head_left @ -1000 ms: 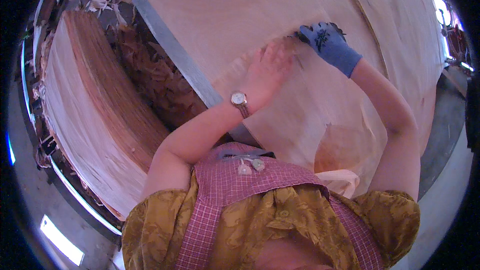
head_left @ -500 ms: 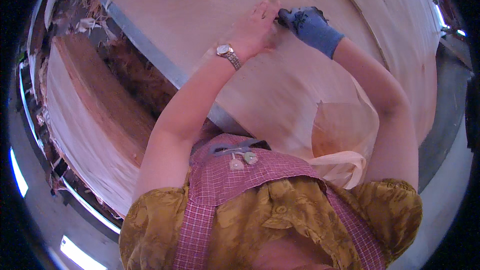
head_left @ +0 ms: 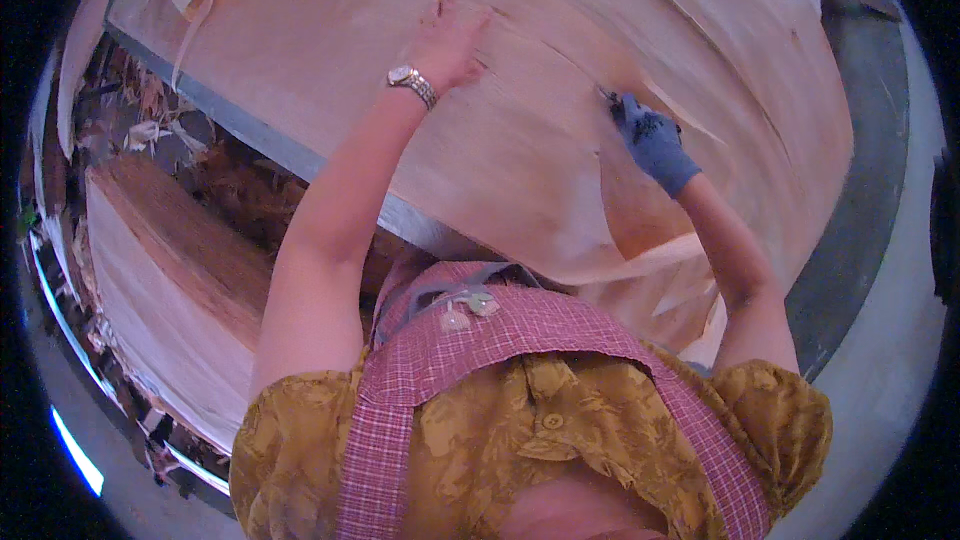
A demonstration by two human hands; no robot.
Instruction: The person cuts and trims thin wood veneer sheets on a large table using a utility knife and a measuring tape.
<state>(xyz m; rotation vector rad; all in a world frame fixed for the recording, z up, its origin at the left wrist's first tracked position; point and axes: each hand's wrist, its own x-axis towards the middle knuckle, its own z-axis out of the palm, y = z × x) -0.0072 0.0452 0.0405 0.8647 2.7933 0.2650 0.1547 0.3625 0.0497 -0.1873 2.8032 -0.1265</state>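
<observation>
Bare left hand (head_left: 450, 45) laid flat on pale wood sheet (head_left: 530, 120), gloved right hand (head_left: 650, 140) alongside, grip unclear.

No writing is legible: marks on the blue fabric glove (head_left: 655, 145) and silver metal wristwatch's (head_left: 413, 84) round dial are unreadable.

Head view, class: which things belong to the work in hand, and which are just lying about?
In the work:
- bare left hand
- blue-gloved right hand
- veneer sheet under them

Apparently just lying about:
- wood stack at left
- loose wood scraps near it
</observation>
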